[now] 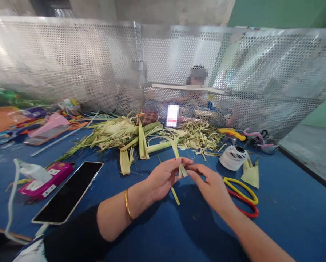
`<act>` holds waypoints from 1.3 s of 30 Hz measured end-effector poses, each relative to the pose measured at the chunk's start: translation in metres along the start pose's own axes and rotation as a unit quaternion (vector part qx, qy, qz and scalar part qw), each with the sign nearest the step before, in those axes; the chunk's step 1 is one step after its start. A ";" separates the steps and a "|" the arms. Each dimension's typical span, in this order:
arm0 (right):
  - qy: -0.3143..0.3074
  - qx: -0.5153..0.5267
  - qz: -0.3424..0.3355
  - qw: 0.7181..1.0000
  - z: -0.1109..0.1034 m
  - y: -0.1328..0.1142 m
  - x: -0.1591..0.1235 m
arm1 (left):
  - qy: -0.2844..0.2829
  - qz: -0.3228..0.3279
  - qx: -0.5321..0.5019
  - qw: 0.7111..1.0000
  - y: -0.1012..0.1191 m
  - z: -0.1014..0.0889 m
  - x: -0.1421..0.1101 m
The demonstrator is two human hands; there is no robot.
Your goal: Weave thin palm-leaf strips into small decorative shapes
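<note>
Between my two hands, above the blue table (206, 233), are pale green leaf strips (175, 147) that fan out at the top and fork at the lower end. My left hand (165, 176), with a gold bangle at the wrist, pinches them. From the right, the thumb and fingertips of my right hand (206, 178) close on the lower end of the strips. A thin loose green strip (175, 196) lies under my left hand. Behind the hands are a heap of long husk leaves (111, 133) and a pile of shredded scraps (199, 136).
Red-and-yellow-handled scissors (251, 209) and a white thread spool (233, 158) lie at right. On the left are a phone (70, 193) and a magenta power strip (47, 180). A perforated metal screen (97, 65) closes the back, with a person behind it.
</note>
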State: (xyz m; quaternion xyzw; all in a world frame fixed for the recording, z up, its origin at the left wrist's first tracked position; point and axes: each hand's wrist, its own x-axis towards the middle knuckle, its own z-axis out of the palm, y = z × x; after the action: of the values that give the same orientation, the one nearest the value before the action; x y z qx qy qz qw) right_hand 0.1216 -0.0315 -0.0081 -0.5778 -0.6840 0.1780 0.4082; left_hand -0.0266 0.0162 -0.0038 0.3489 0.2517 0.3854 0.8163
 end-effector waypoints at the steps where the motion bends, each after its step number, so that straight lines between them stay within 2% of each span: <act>1: -0.030 0.049 0.034 0.998 0.004 0.000 0.000 | 0.000 0.000 0.003 1.000 -0.001 0.000 0.000; 3: -0.060 0.106 0.080 0.989 0.008 -0.001 0.001 | 0.001 -0.002 0.012 1.000 -0.004 -0.001 0.001; 7: -0.063 0.133 0.128 0.981 0.010 -0.004 0.001 | -0.005 0.002 0.015 1.000 -0.008 -0.001 0.001; 14: -0.065 0.203 0.164 0.963 0.013 -0.004 0.000 | -0.009 0.007 0.012 1.000 -0.008 0.002 0.000; 16: -0.077 0.266 0.193 0.941 0.014 -0.005 -0.001 | -0.010 0.012 0.027 1.000 -0.008 0.004 -0.001; 21: -0.132 0.408 0.304 0.851 0.014 -0.010 -0.004 | 0.003 0.014 0.080 0.997 -0.007 0.006 -0.004; 23: -0.143 0.430 0.313 0.835 0.013 -0.012 -0.005 | 0.006 0.006 0.096 0.995 -0.007 0.007 -0.005; 28: -0.120 0.415 0.314 0.846 0.014 -0.012 -0.005 | 0.000 0.014 0.097 0.995 -0.006 0.008 -0.006; 31: -0.131 0.405 0.302 0.853 0.014 -0.011 -0.004 | 0.005 0.013 0.095 0.995 -0.006 0.007 -0.005; 35: -0.156 0.361 0.248 0.886 0.014 -0.010 -0.003 | 0.025 0.008 0.057 0.998 -0.005 0.003 -0.003; 39: -0.143 0.318 0.210 0.913 0.016 -0.009 -0.002 | 0.001 -0.011 0.032 0.999 -0.005 -0.001 0.000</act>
State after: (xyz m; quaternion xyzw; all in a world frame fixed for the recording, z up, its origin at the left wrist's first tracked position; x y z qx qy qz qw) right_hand 0.1037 -0.0323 -0.0121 -0.5159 -0.5050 0.5489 0.4214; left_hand -0.0253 0.0146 -0.0081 0.3719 0.2683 0.3682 0.8088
